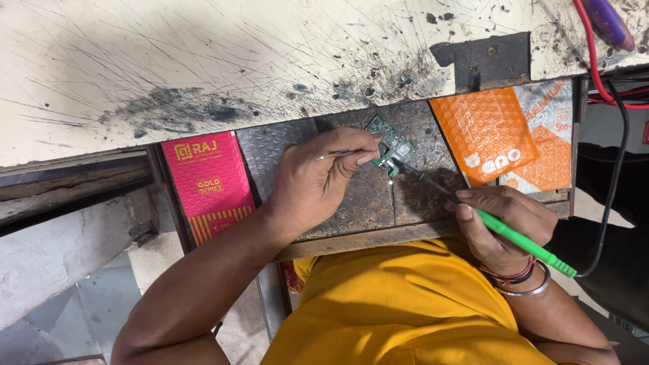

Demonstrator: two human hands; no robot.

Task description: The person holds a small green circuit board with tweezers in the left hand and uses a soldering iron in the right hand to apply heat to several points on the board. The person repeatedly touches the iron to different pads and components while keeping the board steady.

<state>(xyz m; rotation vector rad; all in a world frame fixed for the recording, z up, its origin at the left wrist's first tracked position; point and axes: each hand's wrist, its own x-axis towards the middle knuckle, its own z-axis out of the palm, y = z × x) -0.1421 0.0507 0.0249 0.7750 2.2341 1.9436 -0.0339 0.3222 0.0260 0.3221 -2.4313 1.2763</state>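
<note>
Nearest the camera, at the bottom of the view, a yellow shirt [405, 304] fills the space between the person's two forearms. Just above it, the right hand [503, 226] is closed around a green-handled soldering iron [517, 236], gripped like a pen, with bangles [524, 278] on the wrist and a black cord trailing off to the right. The iron's dark tip slants up and left to touch the lower edge of a small green circuit board [391, 145]. The left hand [318, 179] is pinched shut on thin metal tweezers [336, 155], whose points reach the board's left side. The board lies on a dark, worn metal plate [368, 199] at the desk's front edge. Beside the plate lie a red embossed packet [206, 182] on the left and an orange bubble-wrap pouch [487, 135] on the right. Farther off stretches the scratched, soot-stained white desk [203, 61], with red wires [595, 61] crossing its top right corner.
</note>
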